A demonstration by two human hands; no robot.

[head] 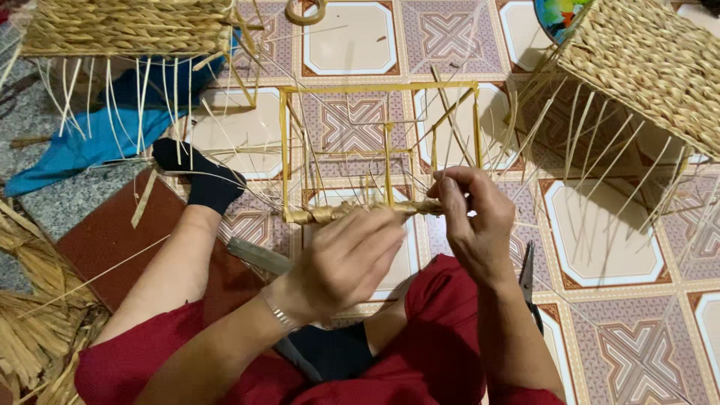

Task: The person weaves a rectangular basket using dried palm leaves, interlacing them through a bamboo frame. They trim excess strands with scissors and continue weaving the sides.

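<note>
A yellow wire basket frame (379, 88) stands on the tiled floor in front of me. A twisted braid of dry straw (330, 213) runs along its near bottom bar. My left hand (346, 259) grips the braid near its middle, fingers curled over it. My right hand (472, 217) pinches the braid's right end and thin straw strands against the frame. Loose strands stick up through the frame.
Two partly woven straw baskets, one top left (124, 26) and one top right (649, 64). Straw bundle (30, 330) at the left edge. Blue cloth (90, 142), scissors (527, 281) by my right knee, a black-socked foot (202, 180), a brown mat (112, 232).
</note>
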